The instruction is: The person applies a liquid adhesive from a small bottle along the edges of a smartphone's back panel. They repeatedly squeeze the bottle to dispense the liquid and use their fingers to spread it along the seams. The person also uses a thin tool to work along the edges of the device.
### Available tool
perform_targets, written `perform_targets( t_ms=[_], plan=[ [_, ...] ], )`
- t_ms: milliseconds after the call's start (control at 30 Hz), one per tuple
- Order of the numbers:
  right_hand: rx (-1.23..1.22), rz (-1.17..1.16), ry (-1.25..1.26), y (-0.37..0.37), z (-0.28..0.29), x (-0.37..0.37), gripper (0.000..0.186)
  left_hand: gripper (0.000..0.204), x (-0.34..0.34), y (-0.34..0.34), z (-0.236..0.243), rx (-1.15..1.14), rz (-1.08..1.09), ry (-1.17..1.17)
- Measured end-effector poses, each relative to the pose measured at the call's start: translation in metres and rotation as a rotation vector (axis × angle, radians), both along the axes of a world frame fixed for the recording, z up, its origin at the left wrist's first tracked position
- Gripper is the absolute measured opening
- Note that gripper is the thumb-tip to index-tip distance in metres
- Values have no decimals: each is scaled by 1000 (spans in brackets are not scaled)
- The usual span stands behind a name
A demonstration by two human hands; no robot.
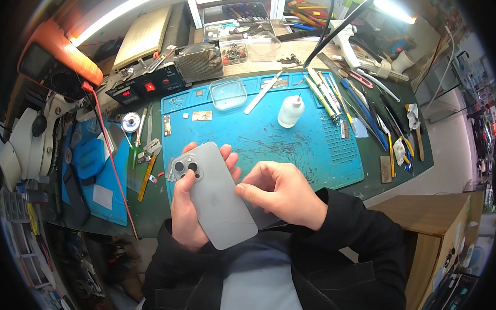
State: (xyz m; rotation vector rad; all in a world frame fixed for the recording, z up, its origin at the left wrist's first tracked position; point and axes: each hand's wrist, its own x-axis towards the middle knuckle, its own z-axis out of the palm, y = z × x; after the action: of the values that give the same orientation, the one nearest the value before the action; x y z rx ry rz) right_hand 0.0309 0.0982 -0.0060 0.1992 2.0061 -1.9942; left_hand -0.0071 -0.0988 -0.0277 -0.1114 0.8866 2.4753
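Observation:
A grey smartphone (219,200) is tilted above the front of the blue work mat, its back and camera lenses facing up. My left hand (188,218) grips it from the left: the thumb lies by the lenses and the fingertips show past the far edge. My right hand (285,192) is at the phone's right edge, fingers curled in and thumb tip against or very near that edge. Whatever lies inside the curled fingers is hidden. Under this hand a dark flat piece (266,218) shows beside the phone; I cannot tell what it is.
On the blue mat (248,149) stand a white dropper bottle (290,111) and a clear plastic box (228,93), with a knife-like blade (265,93) alongside. Several pens and tweezers (364,112) lie at right. A powered bench unit (146,86) and an orange multimeter (60,61) stand at left.

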Motion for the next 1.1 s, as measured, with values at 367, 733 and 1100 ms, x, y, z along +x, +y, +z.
perform_targets(
  t_ms=[367, 733, 1100],
  plan=[
    [-121, -60, 22, -7, -12, 3, 25, 62, 4, 0, -2, -69, 1, 23],
    [-139, -94, 45, -10, -12, 4, 25, 63, 4, -1, -1, -75, -3, 24],
    [-183, -102, 24, -10, -13, 0, 25, 61, 4, -1, -1, -63, -15, 21]
  ],
)
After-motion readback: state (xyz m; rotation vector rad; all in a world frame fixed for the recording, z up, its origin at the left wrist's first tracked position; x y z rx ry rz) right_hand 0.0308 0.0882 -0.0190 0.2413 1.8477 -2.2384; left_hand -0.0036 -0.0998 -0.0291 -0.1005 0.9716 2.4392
